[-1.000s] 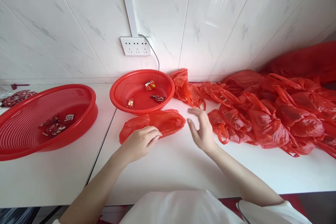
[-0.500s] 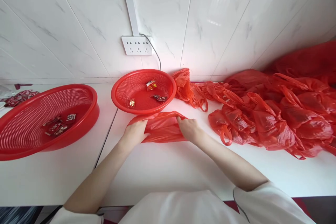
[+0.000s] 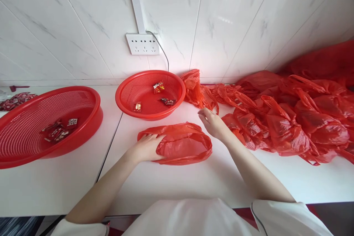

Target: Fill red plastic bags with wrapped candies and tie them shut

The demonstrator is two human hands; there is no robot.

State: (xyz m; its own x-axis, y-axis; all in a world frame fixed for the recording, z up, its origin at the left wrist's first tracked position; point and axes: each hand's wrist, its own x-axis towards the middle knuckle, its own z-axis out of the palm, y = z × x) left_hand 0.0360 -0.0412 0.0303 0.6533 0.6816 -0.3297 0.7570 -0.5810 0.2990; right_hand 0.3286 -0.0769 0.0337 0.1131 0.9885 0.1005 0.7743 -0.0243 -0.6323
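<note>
A red plastic bag lies on the white table with its mouth spread into a wide oval. My left hand is at the bag's left rim, gripping the plastic, some of its fingers hidden by the film. My right hand is raised just beyond the bag's right end, apart from it. Its fingers are loosely bent and slightly apart, with nothing visible in them. Behind the bag stands a round red mesh basket holding a few small wrapped packets.
A larger red basket with several dark red packets stands to the left. Filled, knotted red bags crowd the right side. Crumpled red bags lie near the wall, below a white power socket.
The bag's mouth has widened and come nearer to me. My right hand has let go of its right side and moved up and to the right; my left hand stays at the left rim.
</note>
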